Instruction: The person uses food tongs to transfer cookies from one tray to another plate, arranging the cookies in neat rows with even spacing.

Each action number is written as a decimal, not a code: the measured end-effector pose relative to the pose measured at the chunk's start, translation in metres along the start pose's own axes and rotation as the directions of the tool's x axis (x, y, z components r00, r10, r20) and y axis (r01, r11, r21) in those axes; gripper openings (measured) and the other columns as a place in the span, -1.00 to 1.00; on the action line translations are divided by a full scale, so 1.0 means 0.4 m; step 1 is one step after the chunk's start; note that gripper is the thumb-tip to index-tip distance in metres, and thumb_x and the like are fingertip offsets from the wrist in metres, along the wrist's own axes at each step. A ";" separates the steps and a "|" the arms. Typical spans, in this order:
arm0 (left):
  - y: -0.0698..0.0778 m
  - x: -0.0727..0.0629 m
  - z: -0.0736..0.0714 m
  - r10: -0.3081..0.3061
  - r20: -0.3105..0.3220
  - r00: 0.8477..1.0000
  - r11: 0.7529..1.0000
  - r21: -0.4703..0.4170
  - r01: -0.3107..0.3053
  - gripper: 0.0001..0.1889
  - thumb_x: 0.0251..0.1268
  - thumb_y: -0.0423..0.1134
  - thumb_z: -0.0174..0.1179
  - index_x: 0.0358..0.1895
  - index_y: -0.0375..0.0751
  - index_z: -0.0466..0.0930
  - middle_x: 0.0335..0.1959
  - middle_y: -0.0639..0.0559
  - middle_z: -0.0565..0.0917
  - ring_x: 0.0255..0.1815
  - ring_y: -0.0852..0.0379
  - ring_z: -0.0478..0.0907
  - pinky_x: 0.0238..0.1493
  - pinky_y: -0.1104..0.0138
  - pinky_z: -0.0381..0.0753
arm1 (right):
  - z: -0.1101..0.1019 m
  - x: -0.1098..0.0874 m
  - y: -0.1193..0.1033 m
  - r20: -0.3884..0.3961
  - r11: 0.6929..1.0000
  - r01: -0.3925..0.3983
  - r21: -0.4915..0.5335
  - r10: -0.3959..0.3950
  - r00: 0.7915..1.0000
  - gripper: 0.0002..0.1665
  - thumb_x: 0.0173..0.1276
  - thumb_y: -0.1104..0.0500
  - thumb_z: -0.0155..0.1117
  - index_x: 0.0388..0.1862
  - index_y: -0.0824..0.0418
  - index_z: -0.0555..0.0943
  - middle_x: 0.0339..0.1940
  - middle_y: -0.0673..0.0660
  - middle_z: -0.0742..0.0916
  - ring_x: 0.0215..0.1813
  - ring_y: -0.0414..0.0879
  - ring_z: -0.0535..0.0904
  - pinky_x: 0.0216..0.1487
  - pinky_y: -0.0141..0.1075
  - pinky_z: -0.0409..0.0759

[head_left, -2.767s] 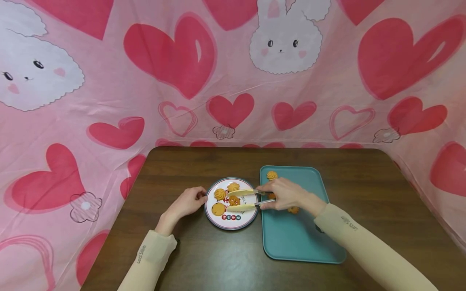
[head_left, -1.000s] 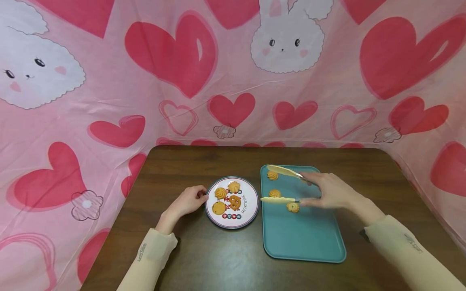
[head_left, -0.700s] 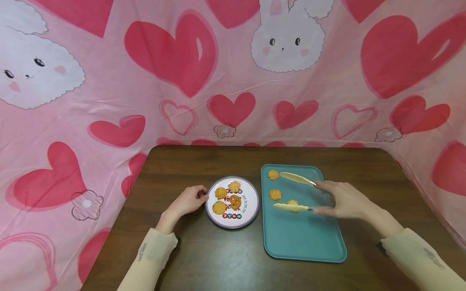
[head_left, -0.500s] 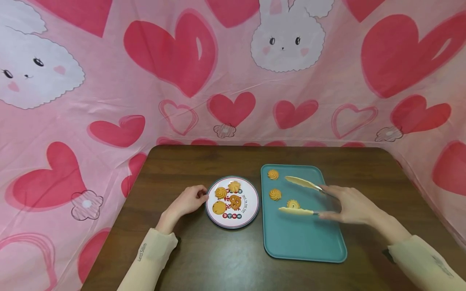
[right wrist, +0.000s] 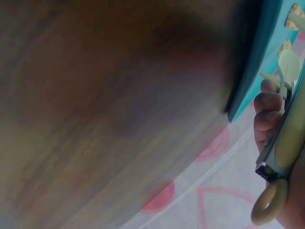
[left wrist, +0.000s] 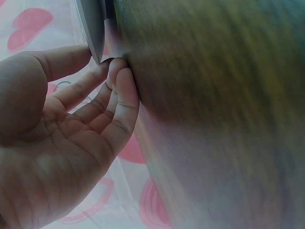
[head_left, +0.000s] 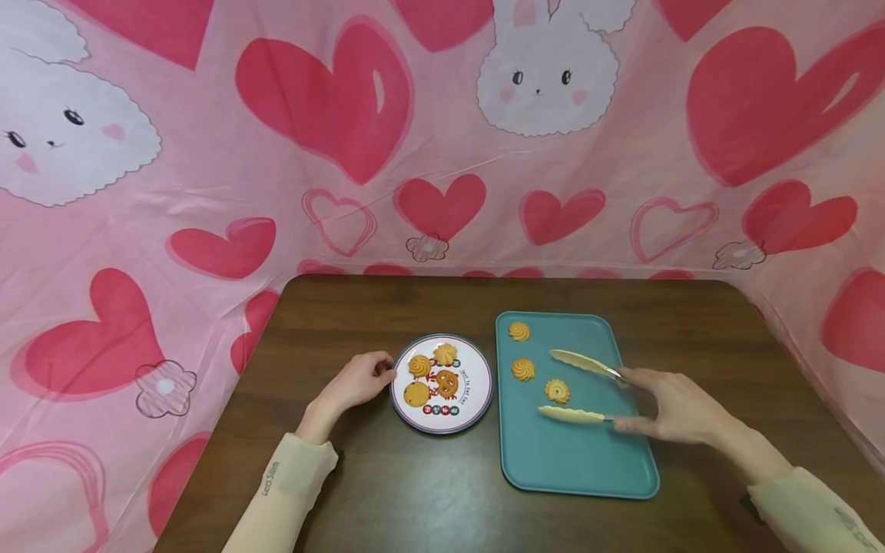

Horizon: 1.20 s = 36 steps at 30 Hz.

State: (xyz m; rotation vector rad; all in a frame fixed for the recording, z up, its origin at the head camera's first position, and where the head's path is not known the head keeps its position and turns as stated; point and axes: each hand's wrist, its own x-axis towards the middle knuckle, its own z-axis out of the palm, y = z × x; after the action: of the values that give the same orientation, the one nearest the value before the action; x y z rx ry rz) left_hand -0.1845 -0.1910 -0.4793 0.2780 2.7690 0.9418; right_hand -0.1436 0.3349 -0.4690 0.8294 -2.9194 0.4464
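Observation:
My left hand [head_left: 356, 382] pinches the left rim of a round white plate [head_left: 477, 401] printed with letters and figures; in the left wrist view, thumb and index finger meet at the plate edge [left wrist: 93, 28]. On the plate lie a pretzel-shaped cookie [head_left: 448, 382], a round cookie [head_left: 415, 395], a swirl cookie [head_left: 419, 366] and a flower-shaped cookie [head_left: 445, 354]. My right hand [head_left: 681, 407] holds cream-tipped metal tongs [head_left: 574, 415] above the tray, arms spread apart. A ring-shaped flower cookie [head_left: 557, 391] appears between the tips, apart from both.
A teal rectangular tray [head_left: 577, 465] stands right of the plate on a dark wooden table [head_left: 442, 499]. Two swirl cookies, the back one [head_left: 519, 331] and the front one [head_left: 523, 369], lie along its left side. A pink heart-print cloth [head_left: 442, 153] hangs behind.
My right hand has carried the tongs from the plate rightward over the tray, then nearer me, with the arms spread wider. The pretzel-shaped cookie stays on the plate. My left hand holds still.

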 end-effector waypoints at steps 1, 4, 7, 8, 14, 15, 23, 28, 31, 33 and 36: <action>0.000 0.000 0.000 0.000 0.000 1.000 1.000 0.000 0.000 -0.80 0.37 -0.23 0.27 -0.04 -0.23 0.65 -0.41 0.05 0.55 -0.37 0.10 0.45 -0.28 0.23 0.47 | 0.002 -0.002 0.000 0.000 1.000 0.001 -0.003 -0.001 1.000 0.11 -0.01 -0.44 0.48 0.26 0.37 0.55 0.06 0.21 0.72 0.03 0.10 0.68 -0.03 0.10 0.59; -0.001 0.000 0.001 0.000 0.000 1.000 1.000 -0.001 0.000 -0.79 0.36 -0.23 0.26 -0.03 -0.24 0.65 -0.41 0.05 0.55 -0.37 0.10 0.45 -0.28 0.24 0.47 | 0.007 -0.008 0.001 -0.002 1.000 0.000 -0.004 0.000 1.000 0.11 0.00 -0.45 0.47 0.25 0.38 0.56 0.05 0.20 0.73 0.02 0.09 0.69 -0.04 0.09 0.60; -0.001 -0.001 0.000 0.001 0.000 1.000 1.000 -0.002 -0.001 -0.79 0.37 -0.24 0.26 -0.03 -0.24 0.65 -0.41 0.05 0.55 -0.37 0.10 0.45 -0.28 0.24 0.47 | 0.009 -0.013 0.002 0.004 1.000 -0.007 0.000 0.007 1.000 0.09 0.01 -0.44 0.47 0.24 0.39 0.56 0.04 0.20 0.73 0.01 0.09 0.69 -0.05 0.10 0.60; -0.001 -0.001 0.000 0.002 0.000 1.000 1.000 -0.003 -0.002 -0.79 0.37 -0.24 0.26 -0.03 -0.24 0.65 -0.41 0.05 0.55 -0.37 0.10 0.45 -0.28 0.23 0.47 | 0.010 -0.015 0.002 0.007 1.000 -0.011 0.003 0.011 1.000 0.08 0.01 -0.43 0.47 0.23 0.38 0.56 0.04 0.20 0.73 0.01 0.09 0.69 -0.05 0.10 0.60; 0.001 -0.001 -0.001 0.001 -0.001 1.000 1.000 -0.002 -0.001 -0.78 0.37 -0.23 0.26 -0.02 -0.24 0.64 -0.40 0.04 0.56 -0.36 0.09 0.45 -0.26 0.23 0.48 | 0.011 -0.020 0.003 0.016 1.000 -0.013 0.006 0.013 1.000 0.03 0.04 -0.42 0.46 0.22 0.34 0.59 0.03 0.16 0.74 0.00 0.07 0.70 -0.06 0.08 0.61; 0.001 -0.001 -0.001 0.001 -0.002 1.000 1.000 -0.001 -0.001 -0.78 0.37 -0.23 0.26 -0.02 -0.24 0.64 -0.39 0.04 0.56 -0.36 0.09 0.45 -0.26 0.23 0.48 | 0.011 -0.021 0.003 0.016 1.000 -0.011 0.005 0.011 1.000 0.01 0.04 -0.42 0.46 0.22 0.33 0.59 0.02 0.16 0.75 -0.01 0.06 0.70 -0.07 0.08 0.61; -0.003 0.000 0.001 -0.002 -0.004 1.000 1.000 0.003 0.002 -0.79 0.37 -0.23 0.26 -0.02 -0.24 0.64 -0.40 0.04 0.55 -0.36 0.09 0.45 -0.28 0.23 0.47 | 0.014 -0.025 0.005 0.018 1.000 -0.016 0.025 0.016 1.000 -0.10 0.10 -0.36 0.46 0.18 0.29 0.64 0.00 0.12 0.76 -0.01 0.01 0.70 -0.06 0.05 0.63; -0.006 0.000 0.003 -0.004 0.001 1.000 1.000 -0.002 0.004 -0.79 0.38 -0.24 0.25 -0.02 -0.23 0.64 -0.40 0.04 0.55 -0.37 0.09 0.44 -0.29 0.24 0.46 | 0.013 -0.026 0.003 0.016 0.999 -0.006 0.039 0.005 1.000 -0.17 0.12 -0.31 0.48 0.16 0.28 0.66 -0.02 0.12 0.77 -0.03 -0.01 0.71 -0.09 0.03 0.64; -0.006 0.001 0.004 -0.006 0.002 1.000 1.000 -0.004 0.006 -0.79 0.38 -0.24 0.25 -0.01 -0.24 0.64 -0.40 0.03 0.55 -0.37 0.09 0.45 -0.29 0.24 0.46 | 0.013 -0.026 0.001 0.014 0.999 0.003 0.052 -0.004 1.000 -0.22 0.14 -0.28 0.48 0.14 0.26 0.67 -0.03 0.10 0.77 -0.05 -0.04 0.71 -0.11 0.00 0.65; -0.005 0.001 0.003 -0.009 0.002 1.000 1.000 -0.003 0.009 -0.79 0.38 -0.24 0.26 -0.02 -0.24 0.64 -0.40 0.04 0.55 -0.37 0.09 0.45 -0.29 0.24 0.46 | 0.013 -0.026 0.000 0.017 0.998 0.007 0.057 -0.008 1.000 -0.24 0.16 -0.28 0.47 0.14 0.24 0.67 -0.03 0.08 0.77 -0.06 -0.08 0.70 -0.12 -0.01 0.65; -0.003 0.000 0.003 -0.011 0.002 1.000 1.000 -0.002 0.011 -0.79 0.37 -0.24 0.26 -0.02 -0.24 0.64 -0.40 0.03 0.55 -0.37 0.09 0.45 -0.29 0.24 0.46 | 0.013 -0.027 -0.001 0.014 0.998 0.018 0.057 -0.018 1.000 -0.28 0.18 -0.26 0.46 0.13 0.22 0.68 -0.04 0.08 0.77 -0.11 -0.19 0.68 -0.15 -0.05 0.65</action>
State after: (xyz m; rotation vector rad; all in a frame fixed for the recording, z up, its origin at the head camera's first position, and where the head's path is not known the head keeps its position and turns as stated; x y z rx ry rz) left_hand -0.1844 -0.1912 -0.4809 0.2625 2.7644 0.9410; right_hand -0.1343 0.3386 -0.4754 0.8688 -2.9228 0.5265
